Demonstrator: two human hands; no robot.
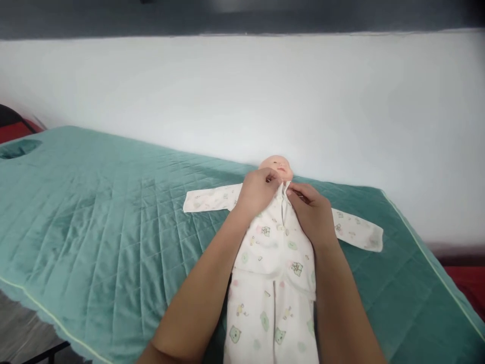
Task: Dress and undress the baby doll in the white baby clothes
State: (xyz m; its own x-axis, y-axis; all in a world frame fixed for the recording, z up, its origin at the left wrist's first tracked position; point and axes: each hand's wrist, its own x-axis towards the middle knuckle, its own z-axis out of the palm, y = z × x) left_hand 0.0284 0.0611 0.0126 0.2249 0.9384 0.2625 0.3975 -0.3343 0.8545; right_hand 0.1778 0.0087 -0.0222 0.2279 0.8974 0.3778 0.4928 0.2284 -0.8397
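Observation:
A baby doll (pixel 278 164) lies on its back, its head toward the wall. It wears a white, animal-printed baby shirt (pixel 275 247) and matching trousers (pixel 252 323). Both sleeves stretch out sideways. At the neck, my left hand (pixel 261 189) pinches one edge of the shirt's collar. Opposite it, my right hand (pixel 312 207) pinches the other collar edge with thumb and fingers. A narrow gap in the front opening shows between the hands, and the front is joined below it. My fingers partly hide the doll's chin and neck.
The doll lies on a bed with a green quilted cover (pixel 113 217), which has a hole (pixel 18 148) at its far left. A white wall (pixel 242 96) stands right behind the bed. Red items (pixel 468 288) show past the right edge.

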